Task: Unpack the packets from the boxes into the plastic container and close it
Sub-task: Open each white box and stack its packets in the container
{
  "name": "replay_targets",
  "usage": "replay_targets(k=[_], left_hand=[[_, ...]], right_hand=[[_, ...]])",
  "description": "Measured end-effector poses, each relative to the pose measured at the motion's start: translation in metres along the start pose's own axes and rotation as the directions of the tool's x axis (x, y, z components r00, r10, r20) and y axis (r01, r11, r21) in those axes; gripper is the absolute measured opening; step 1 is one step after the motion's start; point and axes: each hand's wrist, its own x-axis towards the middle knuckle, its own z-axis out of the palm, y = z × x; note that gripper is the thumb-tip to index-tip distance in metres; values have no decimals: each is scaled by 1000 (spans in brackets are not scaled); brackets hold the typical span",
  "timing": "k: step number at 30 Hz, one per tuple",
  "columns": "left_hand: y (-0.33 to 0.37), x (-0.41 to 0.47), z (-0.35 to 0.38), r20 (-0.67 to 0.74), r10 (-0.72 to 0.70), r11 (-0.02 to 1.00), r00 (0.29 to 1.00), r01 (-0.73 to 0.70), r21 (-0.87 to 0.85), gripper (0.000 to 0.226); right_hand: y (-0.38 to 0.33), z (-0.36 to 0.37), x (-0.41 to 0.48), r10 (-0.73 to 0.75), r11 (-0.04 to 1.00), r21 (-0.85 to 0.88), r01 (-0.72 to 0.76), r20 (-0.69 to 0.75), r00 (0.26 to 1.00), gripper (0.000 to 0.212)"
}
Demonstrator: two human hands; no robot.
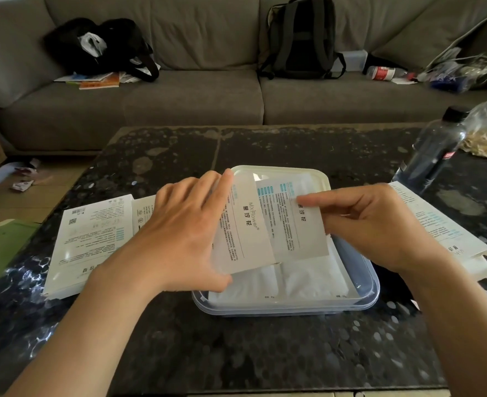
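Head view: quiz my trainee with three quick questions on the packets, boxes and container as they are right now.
1. True or false: the container holds no packets yet.
2. Where do the boxes lie? A: only left of the container. B: only right of it. C: on both sides of it.
3. Fill in: the left hand and the right hand each hold one ___ above the container.

Key:
1. False: white packets already lie inside.
2. C.
3. Packet: the left packet and the right packet.
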Motion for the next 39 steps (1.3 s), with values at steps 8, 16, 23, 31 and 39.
replay_targets(k=[8, 16, 23, 31, 39], left_hand=[[-19, -1, -6, 110, -110, 988, 988, 121, -94, 149], [-34, -3, -10, 112, -226, 958, 968, 241, -153, 152], [-40, -5, -13, 66, -273, 948, 960, 280, -149, 153], [-43, -8, -16, 54, -272, 945, 961, 278, -175, 151], [-35, -2, -8, 64, -236, 956, 970, 244, -162, 148]], right_hand=[[10, -17, 7, -249, 968, -74, 238, -302, 920, 31], [7, -12, 9, -138, 990, -84, 112, -468, 873, 16], [9, 9, 15, -3, 999, 35, 18, -380, 925, 11], [21, 8, 28, 112, 955, -245, -167, -223, 968, 12], [4, 25, 16, 84, 604, -797, -21, 38, 996, 43]])
